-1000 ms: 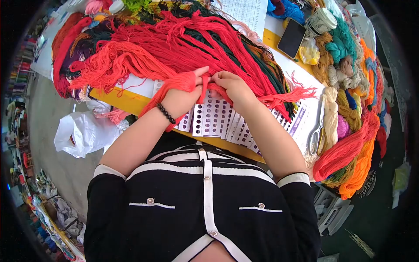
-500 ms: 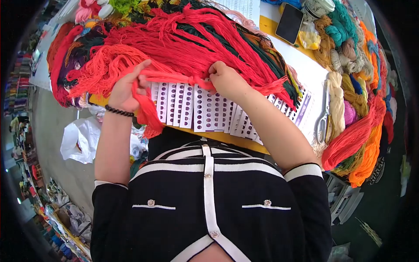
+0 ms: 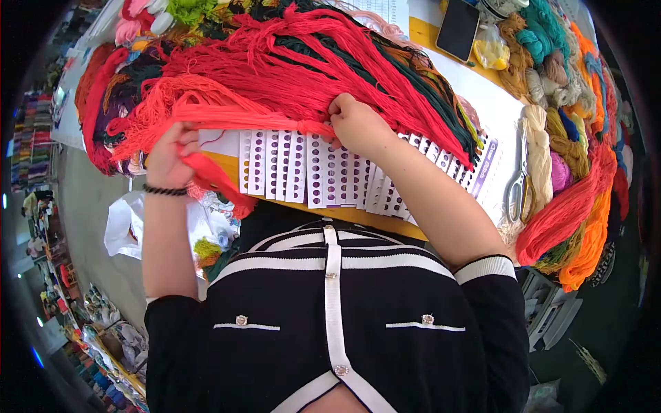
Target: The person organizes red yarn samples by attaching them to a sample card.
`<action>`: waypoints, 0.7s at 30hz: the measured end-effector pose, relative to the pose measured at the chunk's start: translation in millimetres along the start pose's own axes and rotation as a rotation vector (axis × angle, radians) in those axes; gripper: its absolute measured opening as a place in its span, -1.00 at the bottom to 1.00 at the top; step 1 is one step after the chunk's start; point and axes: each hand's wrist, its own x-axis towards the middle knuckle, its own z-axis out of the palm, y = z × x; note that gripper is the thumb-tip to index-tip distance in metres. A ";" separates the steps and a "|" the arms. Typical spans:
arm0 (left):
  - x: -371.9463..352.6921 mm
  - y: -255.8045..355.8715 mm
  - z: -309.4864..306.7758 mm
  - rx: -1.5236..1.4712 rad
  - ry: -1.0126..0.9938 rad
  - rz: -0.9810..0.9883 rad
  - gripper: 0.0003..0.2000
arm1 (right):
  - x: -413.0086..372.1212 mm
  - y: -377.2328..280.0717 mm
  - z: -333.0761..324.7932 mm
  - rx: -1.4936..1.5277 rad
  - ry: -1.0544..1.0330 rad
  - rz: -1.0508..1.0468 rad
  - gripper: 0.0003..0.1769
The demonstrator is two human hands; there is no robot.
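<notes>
A coral-red skein of thread [image 3: 251,121] is stretched sideways between my two hands, just above the front edge of the table. My left hand [image 3: 172,157] is closed around its left part, and a loose tail hangs down from it. At the knotted right end, my right hand [image 3: 358,125] pinches the skein between thumb and fingers. Behind lies a big heap of crimson thread [image 3: 275,79], with dark green strands among it. Below the stretched skein, white cards with rows of punched holes [image 3: 330,172] are fanned along the edge.
To the right lie scissors [image 3: 516,193], a cream skein [image 3: 537,148] and a red skein [image 3: 568,213] over orange thread. A phone [image 3: 458,29] rests at the back beside a bag with yellow contents [image 3: 490,51]. A white plastic bag [image 3: 124,224] is below left.
My left hand has moved left and its fingers have closed more around the skein, which now runs longer and straighter. My right hand has stayed nearly in place, still pinching the end.
</notes>
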 end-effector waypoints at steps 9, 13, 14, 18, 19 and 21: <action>8.5 110.1 -49.4 0.187 0.098 0.270 -0.94 | 4.7 6.8 3.5 0.025 -0.011 -0.035 -0.78; 46.0 117.8 -7.0 0.138 0.103 0.299 -0.91 | 6.7 10.8 8.5 0.000 0.028 -0.060 -0.79; 47.7 114.5 2.3 0.089 0.054 0.262 -0.85 | 6.1 10.7 9.2 -0.004 0.045 -0.058 -0.80; 16.5 57.6 -4.0 0.174 0.075 0.158 -0.78 | 6.1 19.9 20.7 -0.173 0.211 -0.191 -0.81; 15.3 53.3 -37.2 0.145 0.012 -0.013 -0.77 | -1.4 17.2 22.8 -0.176 0.211 -0.204 -0.81; -26.3 27.6 -39.5 -0.019 -0.295 -0.194 -0.73 | -23.8 10.1 31.1 -0.212 0.285 -0.284 -0.81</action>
